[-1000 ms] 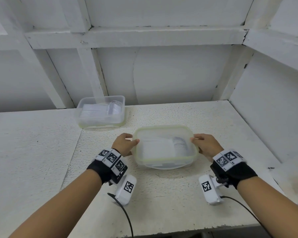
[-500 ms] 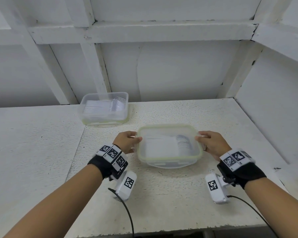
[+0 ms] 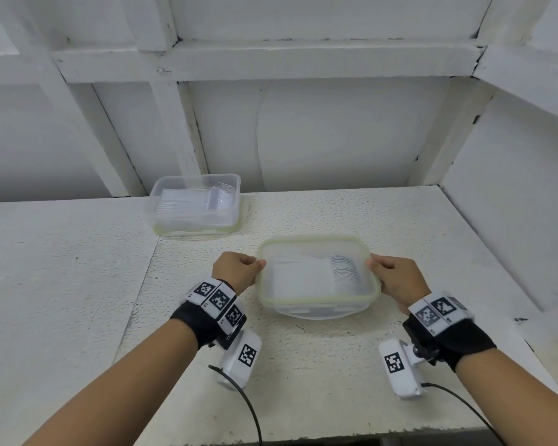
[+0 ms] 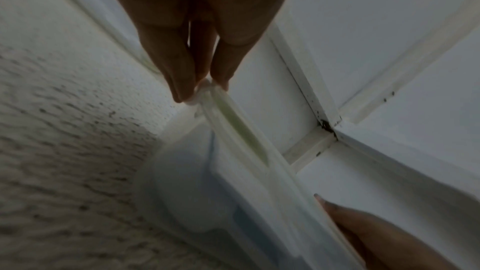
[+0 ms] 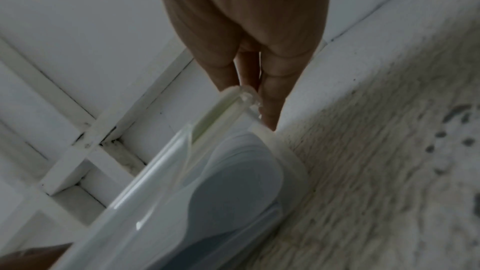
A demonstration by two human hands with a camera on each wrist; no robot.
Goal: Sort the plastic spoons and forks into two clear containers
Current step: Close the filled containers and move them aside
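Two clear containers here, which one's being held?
The near container, gripped at its rim by the left hand and right hand. The far container by the wall sits untouched.

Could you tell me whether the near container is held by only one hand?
No, the left hand and right hand each grip an end of the near container.

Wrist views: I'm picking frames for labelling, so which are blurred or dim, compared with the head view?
Left wrist view: dim, the tabletop streaked with motion blur, the lid soft. Right wrist view: similar blur, a small glare spot on the container. Head view: bright and even, mostly sharp, wide-angle bending at the edges.
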